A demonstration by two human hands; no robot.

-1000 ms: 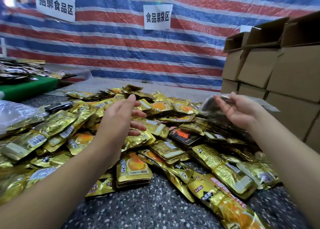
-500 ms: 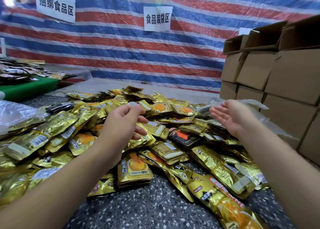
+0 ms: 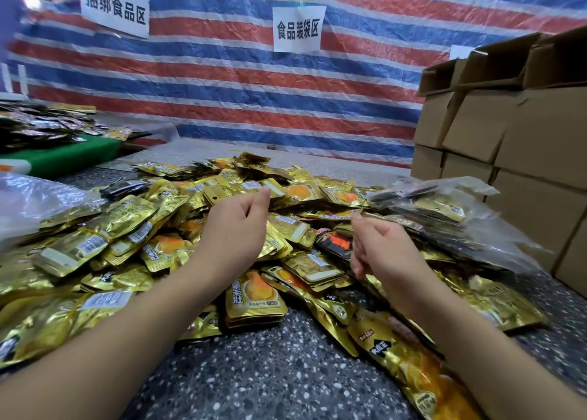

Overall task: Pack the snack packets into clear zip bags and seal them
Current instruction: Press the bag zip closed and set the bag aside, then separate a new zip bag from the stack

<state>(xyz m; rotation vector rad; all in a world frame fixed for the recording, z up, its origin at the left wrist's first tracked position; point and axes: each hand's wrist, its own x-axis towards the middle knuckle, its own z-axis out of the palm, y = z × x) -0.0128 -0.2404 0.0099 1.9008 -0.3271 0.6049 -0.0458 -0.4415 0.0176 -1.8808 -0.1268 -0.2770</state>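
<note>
Both hands are hovering over the heap with fingers loosely curled and nothing in them: the left hand (image 3: pixel 236 229) is hanging above the middle of the pile with its thumb raised toward the far side, and the right hand (image 3: pixel 379 245) is sitting just beside it to the right, fingers drooping toward the packets below. The snack packets (image 3: pixel 158 248), mostly gold foil with a few dark ones, are lying heaped directly beneath and all around both hands on the speckled table (image 3: pixel 270 372), so either hand is reaching them by simply dropping down. The filled clear zip bag (image 3: pixel 451 210) is lying to the right and slightly beyond the right hand, its long axis running from left to right and toward the near right, which makes the right hand the nearer one to it. Beyond the bag, cardboard boxes (image 3: pixel 524 140) are standing stacked against the striped tarpaulin (image 3: pixel 222 86). Compared with a second ago, the right hand is no longer up at the bag with its palm open; it has come back toward the middle and curled, and the left hand has curled in too.
</note>
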